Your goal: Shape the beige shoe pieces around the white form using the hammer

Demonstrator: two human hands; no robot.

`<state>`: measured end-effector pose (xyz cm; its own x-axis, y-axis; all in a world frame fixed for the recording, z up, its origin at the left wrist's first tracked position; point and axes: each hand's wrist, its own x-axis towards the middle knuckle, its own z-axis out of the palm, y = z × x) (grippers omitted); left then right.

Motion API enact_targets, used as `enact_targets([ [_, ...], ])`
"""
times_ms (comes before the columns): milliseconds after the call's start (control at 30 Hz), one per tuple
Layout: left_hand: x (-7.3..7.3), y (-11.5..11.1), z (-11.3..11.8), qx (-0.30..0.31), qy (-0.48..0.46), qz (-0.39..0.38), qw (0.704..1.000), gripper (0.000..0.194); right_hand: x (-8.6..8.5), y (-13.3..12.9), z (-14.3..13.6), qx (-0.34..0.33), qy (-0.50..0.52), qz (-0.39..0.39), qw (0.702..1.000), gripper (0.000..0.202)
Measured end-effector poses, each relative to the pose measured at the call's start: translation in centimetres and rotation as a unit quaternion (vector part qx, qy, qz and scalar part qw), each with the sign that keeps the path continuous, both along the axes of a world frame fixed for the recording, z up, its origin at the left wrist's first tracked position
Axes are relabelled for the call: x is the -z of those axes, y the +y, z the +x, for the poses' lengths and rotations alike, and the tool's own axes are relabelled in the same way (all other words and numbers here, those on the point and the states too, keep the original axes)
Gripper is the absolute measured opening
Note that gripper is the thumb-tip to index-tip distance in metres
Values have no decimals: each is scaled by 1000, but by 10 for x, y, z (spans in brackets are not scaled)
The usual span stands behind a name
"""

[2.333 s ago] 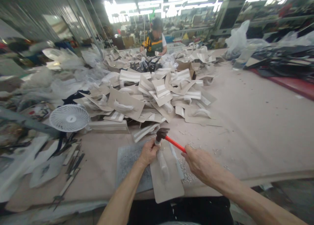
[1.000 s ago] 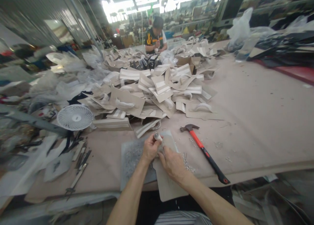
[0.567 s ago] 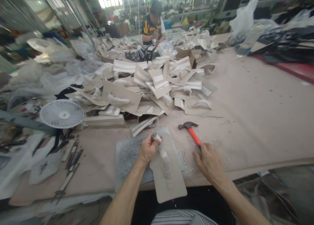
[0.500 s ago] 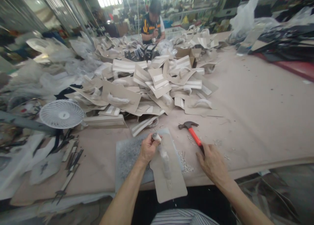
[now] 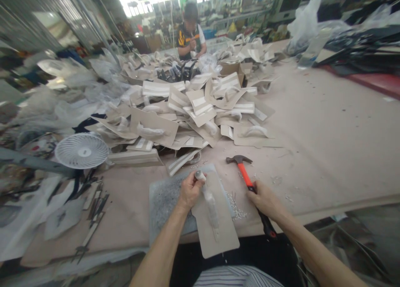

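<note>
— What's the person at the near edge of the table [image 5: 328, 145] doing with their hands?

— The right hand [image 5: 265, 200] has its fingers wrapped round the handle of the hammer [image 5: 250, 186], about halfway along. The hammer lies on the tabletop, its dark head pointing away from the person, the black end of the handle sticking out behind the hand toward the table's edge.

— And the other one?

— The left hand [image 5: 189, 191] is closed on a small grey-tipped punch [image 5: 199, 176], held upright at the far end of a beige cardboard piece [image 5: 215, 220]. That piece rests partly on a grey pad [image 5: 164, 203] and hangs over the near edge of the table.

— Anything between the hands?

— A scatter of small pale rivets [image 5: 236, 207], just beside the cardboard and near the hammer's handle.

— What else is about?

— A big heap of similar cardboard pieces [image 5: 193, 112] beyond, a small white fan [image 5: 81, 150] to the left, and another person [image 5: 189, 34] working at the far end.
</note>
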<state>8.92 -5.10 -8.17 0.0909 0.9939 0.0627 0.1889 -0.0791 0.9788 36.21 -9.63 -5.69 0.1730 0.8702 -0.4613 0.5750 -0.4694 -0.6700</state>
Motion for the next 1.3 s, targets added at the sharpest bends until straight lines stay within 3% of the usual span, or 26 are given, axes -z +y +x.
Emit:
enact_targets([
  [100,0,0,0,2,31,22,999,22,-7,3,-11,77,263,-99,956,10],
  [167,-1,0,0,5,50,36,998,20,-19,4,-18,82,309,-115,940,14],
  [267,-2,-1,2,23,72,58,995,17,-51,2,-26,53,244,-29,968,25],
  [333,-3,-2,2,37,85,75,993,17,-74,-2,-29,-7,121,102,987,34],
  [433,-2,-4,3,45,93,91,991,18,-95,-11,-30,-109,-80,268,954,36],
  [600,-1,-5,4,32,93,87,991,13,-103,-15,-27,-275,-229,266,895,25],
  [700,-2,-5,4,42,88,87,991,16,-135,-11,-28,-233,-220,332,887,29],
  [800,-2,-5,4,44,87,86,992,17,-163,-12,-37,-83,-161,450,875,32],
  [867,-1,-4,3,41,88,84,992,18,-156,-17,-42,-50,-145,483,862,31],
  [933,2,-4,3,35,92,82,992,18,-130,-22,-43,-136,-176,447,867,33],
  [1000,3,-3,3,34,94,81,992,21,-100,-24,-37,-248,-234,339,877,31],
  [1067,3,-3,3,33,90,81,992,25,-80,-23,-27,-291,-284,232,883,29],
  [1167,1,-4,3,33,73,77,994,23,-71,-17,-11,-270,-312,140,900,31],
  [1300,1,-6,4,38,56,72,995,18,-55,-9,3,-228,-311,82,919,30],
])
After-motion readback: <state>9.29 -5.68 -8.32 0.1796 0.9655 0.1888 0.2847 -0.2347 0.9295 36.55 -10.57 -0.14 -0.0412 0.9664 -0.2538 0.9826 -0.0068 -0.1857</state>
